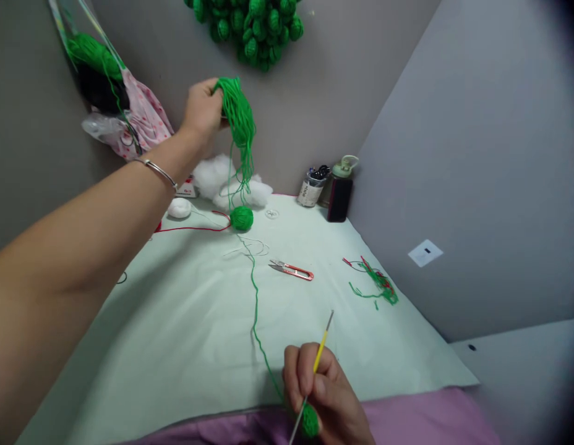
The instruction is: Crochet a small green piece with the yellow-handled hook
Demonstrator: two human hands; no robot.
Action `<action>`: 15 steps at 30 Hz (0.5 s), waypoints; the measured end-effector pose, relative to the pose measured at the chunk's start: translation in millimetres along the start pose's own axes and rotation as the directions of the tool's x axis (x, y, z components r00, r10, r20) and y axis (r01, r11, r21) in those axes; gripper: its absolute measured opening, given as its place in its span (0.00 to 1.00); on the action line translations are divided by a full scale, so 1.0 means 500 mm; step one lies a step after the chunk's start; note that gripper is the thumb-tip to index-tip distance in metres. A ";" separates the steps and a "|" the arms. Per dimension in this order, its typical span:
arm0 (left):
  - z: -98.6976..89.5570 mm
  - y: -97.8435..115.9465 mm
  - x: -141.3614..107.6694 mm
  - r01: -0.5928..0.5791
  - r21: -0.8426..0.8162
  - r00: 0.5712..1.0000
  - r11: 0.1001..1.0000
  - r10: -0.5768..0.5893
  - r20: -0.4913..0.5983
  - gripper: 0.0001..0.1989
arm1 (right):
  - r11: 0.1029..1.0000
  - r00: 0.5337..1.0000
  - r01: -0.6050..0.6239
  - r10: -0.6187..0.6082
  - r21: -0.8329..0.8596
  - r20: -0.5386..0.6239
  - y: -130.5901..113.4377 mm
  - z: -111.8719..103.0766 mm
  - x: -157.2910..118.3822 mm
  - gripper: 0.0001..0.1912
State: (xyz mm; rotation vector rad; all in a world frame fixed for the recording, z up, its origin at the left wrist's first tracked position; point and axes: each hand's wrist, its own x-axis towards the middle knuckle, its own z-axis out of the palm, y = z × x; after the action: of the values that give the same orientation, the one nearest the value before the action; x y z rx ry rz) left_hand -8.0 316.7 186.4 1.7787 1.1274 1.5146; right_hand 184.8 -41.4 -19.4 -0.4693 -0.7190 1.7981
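My left hand (204, 112), arm stretched out, grips a loose bundle of green yarn (240, 120) up above the table. Strands trail from it down towards a green yarn ball (242, 218). Low at the front, my right hand (332, 390) is closed around a crochet hook (321, 351) with a yellow grip, its tip pointing up. A small green crocheted piece (310, 421) shows beneath those fingers; whether they pinch it too I cannot tell. One green strand runs across the table from near the ball to my right hand.
Thread snips (291, 270) lie mid-table. Yarn scraps (382, 287) are at the right edge. White stuffing (217, 176), a pen cup (311, 188), a bottle (346, 165) and a phone (339, 199) stand at the back. Green crocheted pieces (254, 28) hang on the wall.
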 end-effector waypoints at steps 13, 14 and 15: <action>-0.031 0.060 -0.361 0.261 -0.006 0.745 0.965 -0.198 0.637 0.13 | 0.962 0.952 0.180 -0.223 -0.204 -0.211 -0.071 0.061 0.004 0.10; -0.034 0.075 -0.420 0.350 -0.180 0.715 0.919 -0.139 0.685 0.16 | 0.956 0.936 0.202 -0.252 -0.214 -0.244 -0.076 0.066 0.007 0.10; -0.036 0.086 -0.477 0.436 -0.292 0.686 0.851 -0.104 0.720 0.20 | 0.947 0.917 0.228 -0.286 -0.224 -0.279 -0.079 0.070 0.010 0.09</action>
State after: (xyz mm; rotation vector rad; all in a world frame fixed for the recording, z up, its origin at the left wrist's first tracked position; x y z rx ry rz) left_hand -19.0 88.6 103.1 1.5312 0.5642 0.7160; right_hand 188.8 -36.1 33.5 -0.7287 -0.6973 1.3750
